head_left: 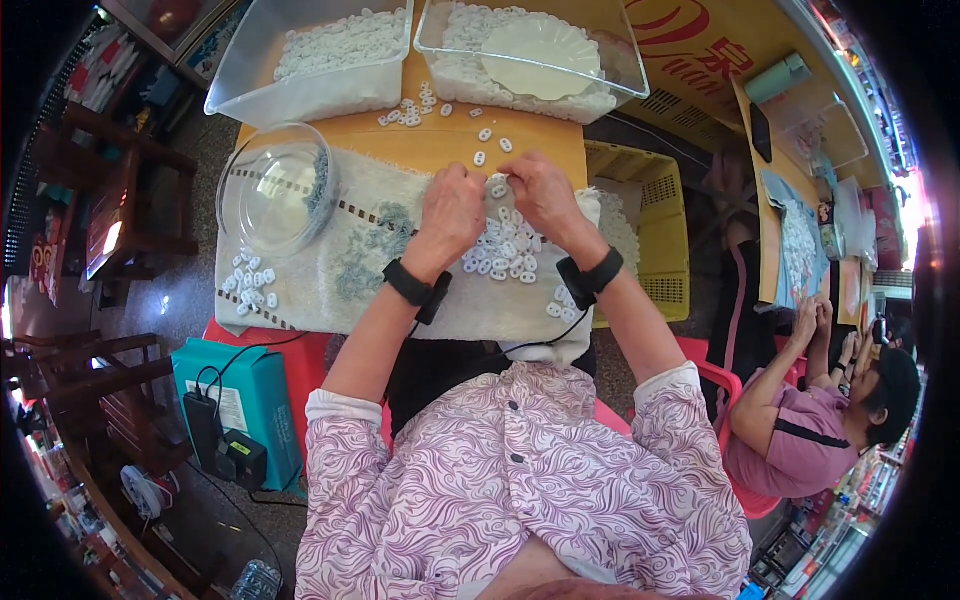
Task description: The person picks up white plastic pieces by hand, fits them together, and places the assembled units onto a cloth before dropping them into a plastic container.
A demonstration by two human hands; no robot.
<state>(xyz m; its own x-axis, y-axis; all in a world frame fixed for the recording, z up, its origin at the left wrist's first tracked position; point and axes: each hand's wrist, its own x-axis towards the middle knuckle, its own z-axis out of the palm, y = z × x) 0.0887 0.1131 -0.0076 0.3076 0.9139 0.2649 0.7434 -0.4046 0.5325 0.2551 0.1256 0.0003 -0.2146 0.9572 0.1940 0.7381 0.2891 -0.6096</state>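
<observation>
Above the cloth-covered table (310, 305), my left hand (453, 208) and my right hand (545, 200) are close together with fingers curled. At my right fingertips is a small white two-holed plastic piece (498, 188), pinched. My left fingers are pressed together too; what they hold is hidden. Just below my hands lies a loose pile of similar white pieces (500, 245). Left of it, small grey bits (385, 235) are scattered on the cloth. A clear round bowl (235, 205) with more grey bits along its right side stands at the table's left.
Two clear bins, a left one (250, 105) and a right one (628, 80), hold heaps of white pieces at the far edge; a cream dish (545, 55) sits in the right one. A yellow crate (665, 225) stands at right. Another person (800, 440) works at a side table.
</observation>
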